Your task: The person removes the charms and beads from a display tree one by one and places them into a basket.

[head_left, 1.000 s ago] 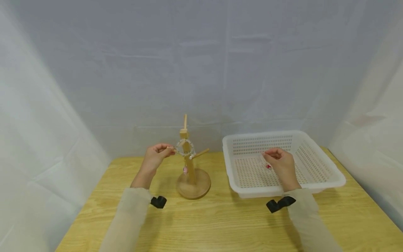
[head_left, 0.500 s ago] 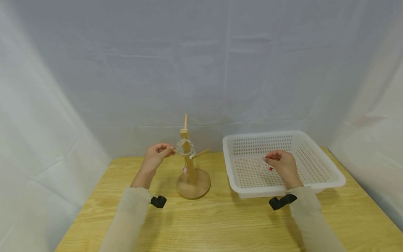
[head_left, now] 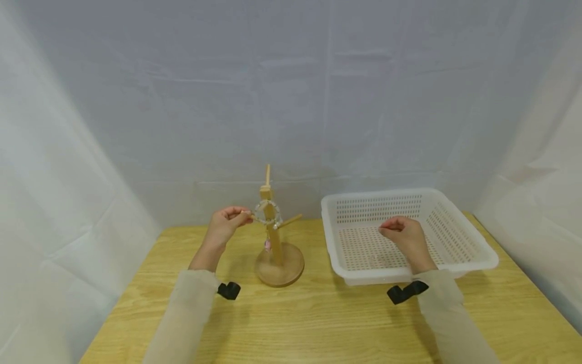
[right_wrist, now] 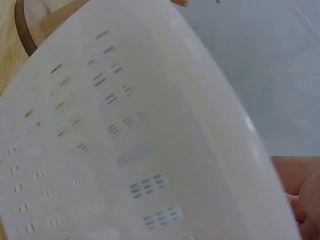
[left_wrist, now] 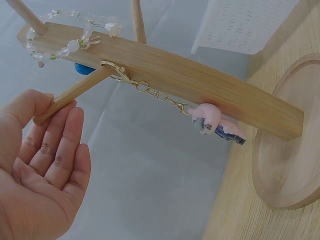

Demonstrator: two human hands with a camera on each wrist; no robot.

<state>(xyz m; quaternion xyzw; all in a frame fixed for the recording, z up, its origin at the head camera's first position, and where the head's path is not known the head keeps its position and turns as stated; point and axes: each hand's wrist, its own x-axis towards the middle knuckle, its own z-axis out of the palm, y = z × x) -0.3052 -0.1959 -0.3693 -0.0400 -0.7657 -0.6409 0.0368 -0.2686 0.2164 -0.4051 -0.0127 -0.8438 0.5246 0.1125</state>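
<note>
Left hand (head_left: 225, 223) pinching the stand (left_wrist: 200, 82)'s stiff-looking peg (left_wrist: 77, 91), right hand (head_left: 406, 242) over the basket (head_left: 377, 276) right of the stand, grip impossible to tell, and the peg's dangling keychain (left_wrist: 206, 119) looks light and swingy, best taken by its gold hook (left_wrist: 124, 76)!

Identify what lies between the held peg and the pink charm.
A gold chain runs from the peg to the charm; the left wrist view shows it.
</note>
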